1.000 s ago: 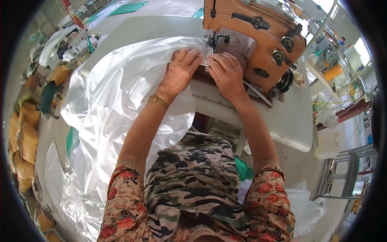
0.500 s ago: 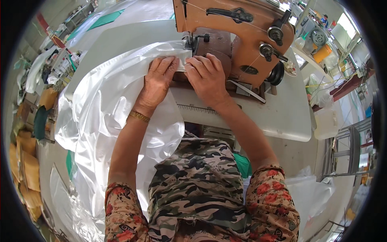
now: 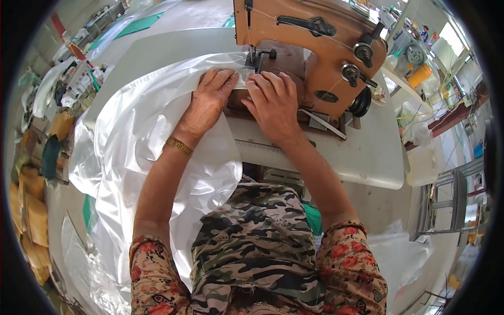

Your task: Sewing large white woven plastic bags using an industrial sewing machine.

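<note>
1. The left arm (image 3: 160,194), bare below a tan, red-flowered fabric sleeve (image 3: 155,273), reaches forward, slanting rightward.
2. The right arm (image 3: 321,176), sleeved alike, slants leftward.
3. The left hand (image 3: 208,105) is back-up, fingers bent, thumb hidden.
4. The right hand (image 3: 278,107), back-up, curves its fingers just beside the left fingertips (image 3: 231,79).

A gold-toned linked band (image 3: 179,145) circles the left wrist. The left sleeve (image 3: 157,278) and right sleeve (image 3: 350,262) are tan, printed with red flowers and dark paisley shapes, and end near the elbows. Between them, a camouflage garment (image 3: 257,236) in green, black, brown and pale beige covers the front, creased across.
</note>
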The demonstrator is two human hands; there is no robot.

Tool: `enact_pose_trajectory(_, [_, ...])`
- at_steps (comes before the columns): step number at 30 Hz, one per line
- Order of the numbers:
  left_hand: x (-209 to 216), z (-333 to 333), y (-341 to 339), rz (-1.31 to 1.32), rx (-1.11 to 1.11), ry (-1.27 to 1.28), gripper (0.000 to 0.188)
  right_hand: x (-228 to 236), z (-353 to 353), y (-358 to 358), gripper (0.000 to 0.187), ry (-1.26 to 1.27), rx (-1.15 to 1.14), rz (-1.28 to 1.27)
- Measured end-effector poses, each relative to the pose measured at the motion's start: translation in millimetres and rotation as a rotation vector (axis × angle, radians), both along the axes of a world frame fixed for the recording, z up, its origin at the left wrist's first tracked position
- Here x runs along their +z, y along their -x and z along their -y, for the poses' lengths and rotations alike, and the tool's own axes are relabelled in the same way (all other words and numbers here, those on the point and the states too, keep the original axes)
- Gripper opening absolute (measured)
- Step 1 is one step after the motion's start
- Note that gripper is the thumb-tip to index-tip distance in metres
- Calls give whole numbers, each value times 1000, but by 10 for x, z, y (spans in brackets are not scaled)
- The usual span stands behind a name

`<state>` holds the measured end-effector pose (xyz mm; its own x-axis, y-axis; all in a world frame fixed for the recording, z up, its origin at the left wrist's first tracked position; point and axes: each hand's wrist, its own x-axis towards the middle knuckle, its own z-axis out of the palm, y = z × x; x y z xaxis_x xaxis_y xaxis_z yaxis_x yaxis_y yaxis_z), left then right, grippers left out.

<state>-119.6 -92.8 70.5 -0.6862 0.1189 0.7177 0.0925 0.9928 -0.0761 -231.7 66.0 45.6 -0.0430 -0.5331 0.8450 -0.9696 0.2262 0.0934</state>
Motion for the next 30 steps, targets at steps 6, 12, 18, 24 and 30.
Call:
enact_pose_trajectory(6, [-21, 44, 73, 3, 3, 0, 49, 3, -10, -8, 50, -33, -44, 11])
enact_pose_trajectory(12, [-157, 144, 77, -123, -50, -24, 46, -27, 4, 15, 48, 8, -13, 32])
enact_pose_trajectory(18, [-164, 144, 46, -168, -84, -51, 43, -33, -30, 21, 43, 20, 29, 33])
enact_pose_trajectory(24, [-163, 173, 106, -142, -9, -16, 39, -33, -18, 2, 42, 3, 0, 0])
enact_pose_trajectory(30, [-196, 207, 115, -129, -15, -38, 35, -31, -13, -33, 42, -10, -23, 11])
